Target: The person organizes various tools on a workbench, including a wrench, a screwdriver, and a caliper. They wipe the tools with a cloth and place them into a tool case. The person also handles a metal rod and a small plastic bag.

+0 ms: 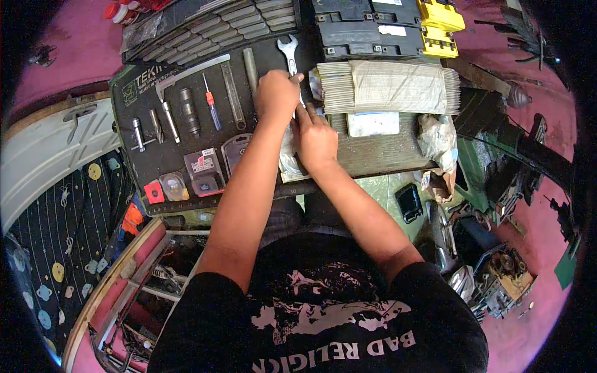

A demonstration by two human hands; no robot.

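Observation:
A silver open-ended wrench lies lengthwise over the dark tool mat, its open jaw pointing away from me. My left hand is closed round the middle of its shank. Close below, my right hand has its fingers against the wrench's near part; that end is mostly hidden. Left of my left hand are a grey metal rod, a flat metal bar and a screwdriver with a red and blue handle. A dark cylindrical tool and slim metal tools lie further left.
A bundle of thin rods in clear wrap lies right of my hands, above a white flat box. Black batteries and a slatted dark rack stand at the back. Small plastic cases sit near the bench's front edge.

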